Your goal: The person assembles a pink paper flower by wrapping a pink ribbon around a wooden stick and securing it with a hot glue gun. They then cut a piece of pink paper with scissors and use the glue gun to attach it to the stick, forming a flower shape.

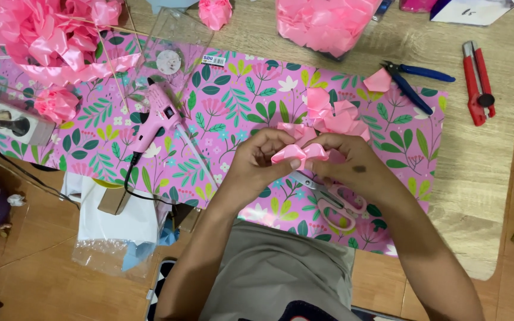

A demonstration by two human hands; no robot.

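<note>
Pink satin ribbon piece [300, 153] sits pinched between both hands at the centre of the view: the left hand [258, 159] closes its fingertips narrowly on the ribbon's left end, and the right hand [352, 163] grips the right end the same way, thumbs meeting over the fold. Directly under the right hand, at five o'clock, lie pink-handled scissors [339, 209], partly hidden. More cut ribbon petals [334, 116] lie just at twelve o'clock of the hands, nearly touching them. At nine to ten o'clock a pink hot glue gun [159, 116] rests well apart, its cord trailing off the mat's near edge. Blue-handled pliers [414, 83] lie at two o'clock, and a red utility cutter [478, 83] farther out at the same bearing. Everything rests on floral pink wrapping paper [233, 101] spread over a pale wooden board [483, 178]; its right side at three o'clock is bare wood. A heap of pink ribbon bows [55, 35] crowds the eleven o'clock corner.
</note>
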